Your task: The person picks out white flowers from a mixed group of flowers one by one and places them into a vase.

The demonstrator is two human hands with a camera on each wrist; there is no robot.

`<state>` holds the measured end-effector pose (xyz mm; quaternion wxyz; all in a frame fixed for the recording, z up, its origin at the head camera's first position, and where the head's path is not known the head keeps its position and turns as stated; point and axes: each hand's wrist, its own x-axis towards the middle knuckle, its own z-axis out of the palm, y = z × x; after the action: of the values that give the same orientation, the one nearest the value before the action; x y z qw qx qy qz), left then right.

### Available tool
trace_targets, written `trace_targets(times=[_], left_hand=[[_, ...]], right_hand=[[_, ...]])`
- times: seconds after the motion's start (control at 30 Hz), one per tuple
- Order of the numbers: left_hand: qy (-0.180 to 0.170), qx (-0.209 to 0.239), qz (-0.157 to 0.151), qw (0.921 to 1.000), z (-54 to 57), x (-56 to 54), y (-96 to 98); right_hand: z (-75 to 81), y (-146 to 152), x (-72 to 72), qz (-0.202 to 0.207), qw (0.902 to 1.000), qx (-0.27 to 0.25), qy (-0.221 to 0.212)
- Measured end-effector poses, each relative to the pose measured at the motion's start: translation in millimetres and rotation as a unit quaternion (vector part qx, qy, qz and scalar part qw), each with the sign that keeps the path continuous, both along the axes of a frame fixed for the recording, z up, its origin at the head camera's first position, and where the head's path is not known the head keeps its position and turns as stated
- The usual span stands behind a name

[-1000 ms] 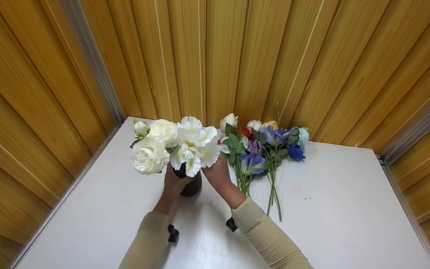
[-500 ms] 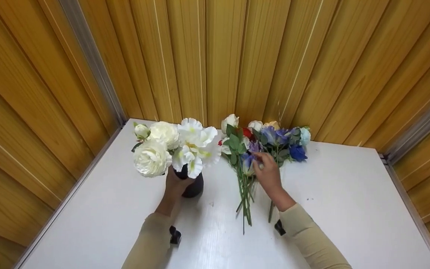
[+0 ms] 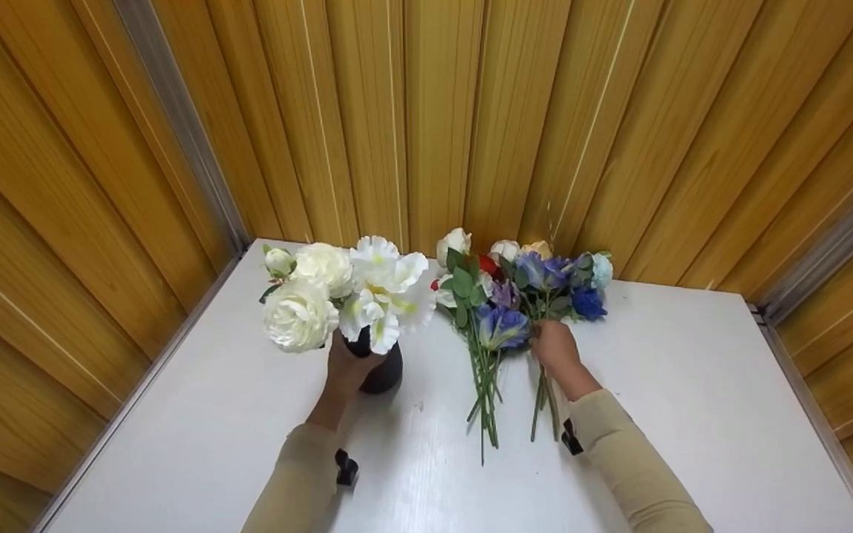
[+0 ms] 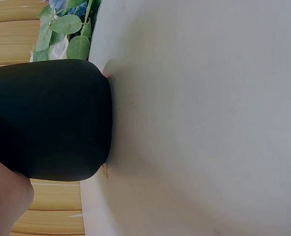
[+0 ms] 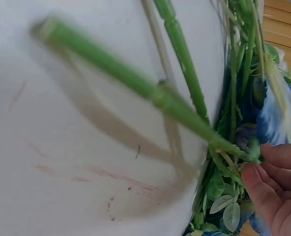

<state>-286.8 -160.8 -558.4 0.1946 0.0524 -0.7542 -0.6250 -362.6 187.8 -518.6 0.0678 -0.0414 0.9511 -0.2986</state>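
Observation:
My left hand (image 3: 347,368) grips the neck of a black vase (image 3: 387,370), which stands upright on the white table. White ruffled flowers (image 3: 299,314) and a large white iris-like bloom (image 3: 388,285) rise from its top, hiding its mouth. In the left wrist view the lower vase (image 4: 52,118) meets the tabletop. To the right, my right hand (image 3: 558,354) is at the stems of the right-hand bunch. The right wrist view shows thumb and fingertips pinching a green flower stem (image 5: 111,71); which bloom it carries, I cannot tell.
Left of my right hand lie a blue-purple flower (image 3: 502,327) and several green stems (image 3: 484,400). Behind are white, red, peach and blue blooms, including a dark blue one (image 3: 588,303). A wood-panelled wall (image 3: 441,126) borders the table's back.
My right hand has left the vase's side, crossed over the blue-purple flower and reached the right-hand stems, where it now pinches one. The left hand keeps holding the vase.

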Motion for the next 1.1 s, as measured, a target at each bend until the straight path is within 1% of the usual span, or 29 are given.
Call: trace_targets(times=[0.1, 0.17, 0.3, 0.43, 0.6, 0.73, 0.83, 0.93, 1.1], left_hand=[[0.002, -0.003, 0.001, 1.0, 1.0, -0.2, 0.4], [0.0, 0.002, 0.002, 1.0, -0.6, 0.7, 0.6], [0.001, 0.002, 0.004, 1.0, -1.1, 1.0, 1.1], [0.001, -0.003, 0.006, 1.0, -0.8, -0.2, 1.0], [-0.007, 0.001, 0.004, 1.0, 0.6, 0.0, 0.6], [-0.006, 0.008, 0.001, 1.0, 1.6, 0.5, 0.6], [0.001, 0.006, 0.001, 1.0, 0.8, -0.7, 0.3], [0.002, -0.002, 0.003, 1.0, 0.4, -0.6, 0.2], [-0.001, -0.015, 0.003, 0.9999, 0.1, 0.2, 0.0]], right_hand=[[-0.6, 0.3, -5.4, -0.009, 0.9998, 0.013, -0.013], [-2.1, 1.0, -7.9, -0.013, 0.9995, 0.019, -0.021], [-1.2, 1.7, -13.4, -0.017, 0.9991, 0.021, -0.033], [1.3, 3.2, -16.0, -0.015, 0.9992, -0.001, -0.037], [4.0, 5.3, -15.2, -0.018, 0.9984, -0.046, -0.028], [9.8, 6.0, -13.3, -0.02, 0.9968, -0.073, -0.024], [16.2, 5.4, -10.1, -0.029, 0.9958, -0.082, -0.027], [21.5, 4.7, -5.5, -0.034, 0.9952, -0.088, -0.026], [26.3, 4.8, 2.7, -0.027, 0.9955, -0.091, 0.0]])
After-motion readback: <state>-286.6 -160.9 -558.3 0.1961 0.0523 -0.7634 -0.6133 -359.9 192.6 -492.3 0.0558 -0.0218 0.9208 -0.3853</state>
